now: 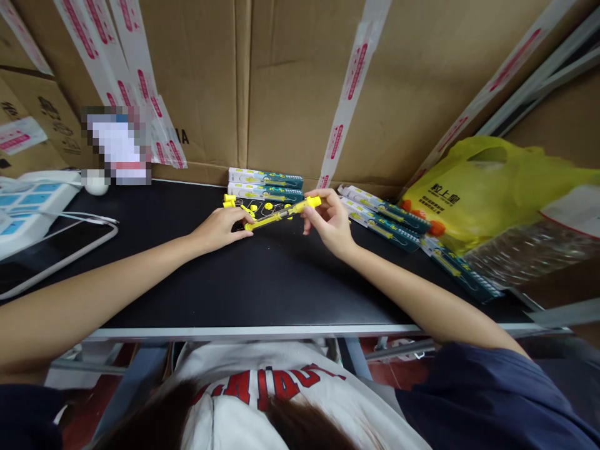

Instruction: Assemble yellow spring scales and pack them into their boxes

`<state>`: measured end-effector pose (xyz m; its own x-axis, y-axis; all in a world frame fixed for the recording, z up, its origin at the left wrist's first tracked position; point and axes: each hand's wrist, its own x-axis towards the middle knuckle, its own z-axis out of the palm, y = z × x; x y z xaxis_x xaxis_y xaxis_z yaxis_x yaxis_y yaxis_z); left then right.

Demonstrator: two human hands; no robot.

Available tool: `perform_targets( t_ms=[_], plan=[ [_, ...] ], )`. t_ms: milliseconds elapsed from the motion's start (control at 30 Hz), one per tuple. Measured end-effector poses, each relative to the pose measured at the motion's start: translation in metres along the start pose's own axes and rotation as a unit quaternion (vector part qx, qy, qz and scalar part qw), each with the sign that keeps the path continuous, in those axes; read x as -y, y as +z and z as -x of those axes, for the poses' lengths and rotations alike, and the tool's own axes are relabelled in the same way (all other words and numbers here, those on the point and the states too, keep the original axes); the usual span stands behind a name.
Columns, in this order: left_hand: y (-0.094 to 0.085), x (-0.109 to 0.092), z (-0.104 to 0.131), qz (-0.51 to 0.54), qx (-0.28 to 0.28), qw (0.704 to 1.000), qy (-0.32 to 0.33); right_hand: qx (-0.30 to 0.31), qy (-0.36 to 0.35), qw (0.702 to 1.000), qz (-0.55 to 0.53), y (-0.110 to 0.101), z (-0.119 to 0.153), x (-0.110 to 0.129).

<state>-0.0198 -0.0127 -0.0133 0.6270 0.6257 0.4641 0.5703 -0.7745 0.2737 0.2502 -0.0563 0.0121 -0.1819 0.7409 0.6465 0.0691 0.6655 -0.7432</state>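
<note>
A slim yellow tool with a clear or metallic shaft (277, 216) is held over the black tabletop, tilted up to the right; its exact kind I cannot make out. My left hand (222, 227) pinches its lower left end between thumb and fingers. On its thicker right end, my right hand (330, 224) is closed with thumb and fingertips. Just behind the tool lie small yellow parts (229, 200), some partly covered by my left hand. Two narrow printed boxes (265, 181) sit behind these, against the cardboard.
More narrow boxes (382, 220) lie to the right, beside a yellow plastic bag (482, 187) and a clear plastic bottle or pack (510, 253). At left are a white power strip (42, 200) with cables and a tablet (56, 250). Taped cardboard (290, 81) walls the back.
</note>
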Motion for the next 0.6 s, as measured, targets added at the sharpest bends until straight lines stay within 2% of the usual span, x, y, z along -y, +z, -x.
perform_targets(
  t_ms=[367, 500, 600],
  plan=[
    [-0.0003, -0.0009, 0.0011, -0.015, -0.022, 1.000, 0.001, 0.007, -0.005, 1.000, -0.013, -0.0006, 0.0012, 0.0011],
    [-0.0048, -0.0056, 0.0006, 0.025, -0.066, 0.997, -0.032, -0.011, -0.001, 1.000, -0.002, -0.0026, -0.0009, -0.0013],
    [-0.0075, -0.0072, 0.0001, 0.073, -0.127, 0.987, -0.072, -0.018, 0.010, 1.000, 0.013, -0.0043, -0.0017, -0.0046]
  ],
)
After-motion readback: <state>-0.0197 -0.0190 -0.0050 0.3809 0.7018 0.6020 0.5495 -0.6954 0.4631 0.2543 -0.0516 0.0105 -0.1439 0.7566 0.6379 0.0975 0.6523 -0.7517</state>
